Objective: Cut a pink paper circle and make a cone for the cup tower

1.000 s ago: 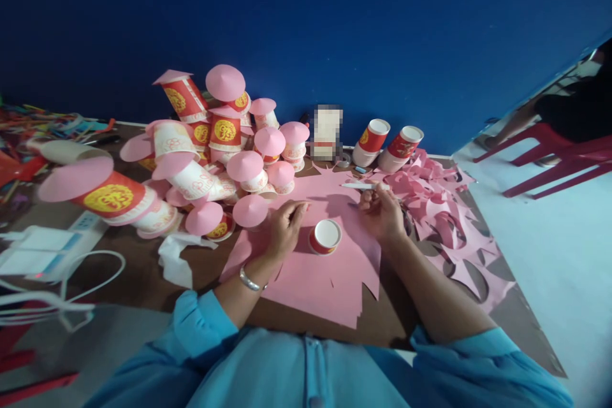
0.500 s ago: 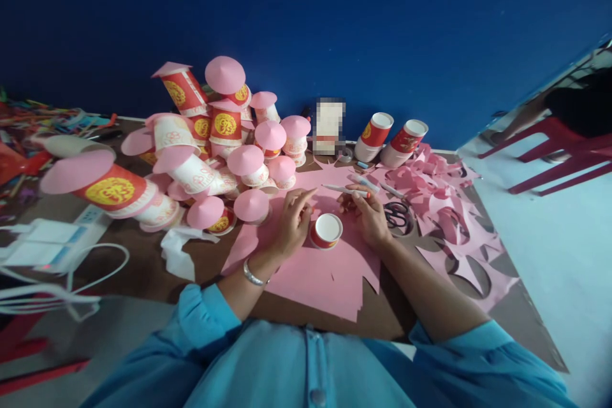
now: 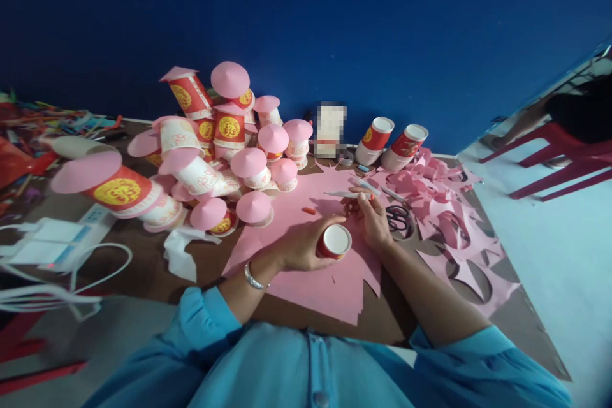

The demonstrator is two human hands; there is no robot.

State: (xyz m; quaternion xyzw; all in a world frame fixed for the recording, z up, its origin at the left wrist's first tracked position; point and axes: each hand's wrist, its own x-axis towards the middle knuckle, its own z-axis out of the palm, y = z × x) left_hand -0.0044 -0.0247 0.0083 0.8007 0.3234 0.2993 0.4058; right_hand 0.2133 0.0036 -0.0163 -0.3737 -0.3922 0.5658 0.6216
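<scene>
My left hand [image 3: 301,245] grips a small red paper cup [image 3: 335,241] with a white inside, tilted toward me over a large pink paper sheet [image 3: 315,277]. My right hand [image 3: 370,217] sits just right of the cup and holds a white pen [image 3: 342,194] that points left. A small orange pen cap [image 3: 308,210] lies loose on the pink sheet, left of the pen tip. Black scissors [image 3: 398,217] rest on the table just right of my right hand.
A heap of red and white cups with pink cone lids [image 3: 215,153] fills the left rear. Two stacks of red cups [image 3: 392,143] lean at the blue wall. Pink paper scraps [image 3: 444,210] cover the right side. A white power strip [image 3: 52,239] lies left. Red chairs [image 3: 559,159] stand at right.
My left hand left the pink sheet, took hold of the red cup and tilted it up. The orange cap now lies uncovered on the sheet. My right hand with the pen barely moved.
</scene>
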